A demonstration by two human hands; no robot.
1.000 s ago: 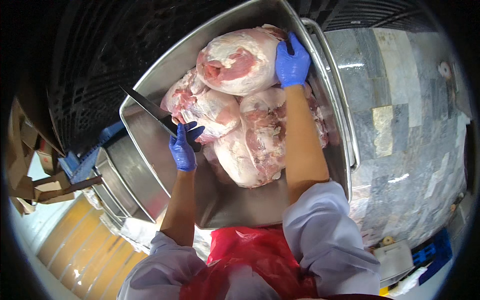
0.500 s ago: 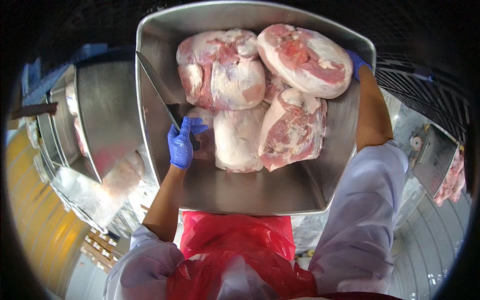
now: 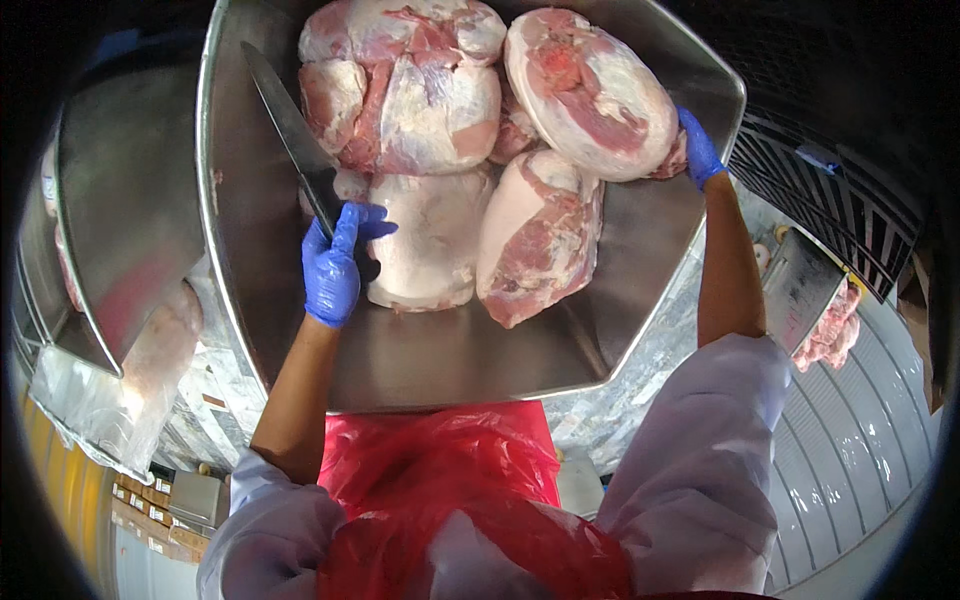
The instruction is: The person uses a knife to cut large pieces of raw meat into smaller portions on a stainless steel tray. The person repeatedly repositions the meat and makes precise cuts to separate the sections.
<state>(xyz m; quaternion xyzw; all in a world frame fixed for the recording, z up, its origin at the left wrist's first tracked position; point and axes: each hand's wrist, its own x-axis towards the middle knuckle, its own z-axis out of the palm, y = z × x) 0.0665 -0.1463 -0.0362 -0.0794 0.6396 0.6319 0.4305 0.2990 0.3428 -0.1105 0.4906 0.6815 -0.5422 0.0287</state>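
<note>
My left hand [image 3: 331,272], in a blue glove, is closed round the dark handle of a long knife [image 3: 290,125]. Its blade points away and to the left, over the left side of a deep metal tub [image 3: 450,365]. At the tub's right side my gloved right hand [image 3: 703,150] grips the narrow end of a pork leg [image 3: 600,100]; some of its fingers are hidden. That leg leans on other large raw cuts: a wide one [image 3: 440,110] at far left, a pale skin-covered one [image 3: 425,240] beside the knife hand, and a pink one [image 3: 542,235] nearer me.
Another metal tub [image 3: 130,190] stands at left, with clear plastic sheeting [image 3: 110,390] near it. A black plastic crate [image 3: 830,190] is beyond my right hand. Lower right, a metal container [image 3: 800,290] holds pink meat [image 3: 832,328]. Boxes [image 3: 150,515] sit at lower left.
The view has shifted, so the tub and meat appear higher and further left. The pork leg at my right hand has tilted, and its narrow end now shows. My left hand still holds the knife.
</note>
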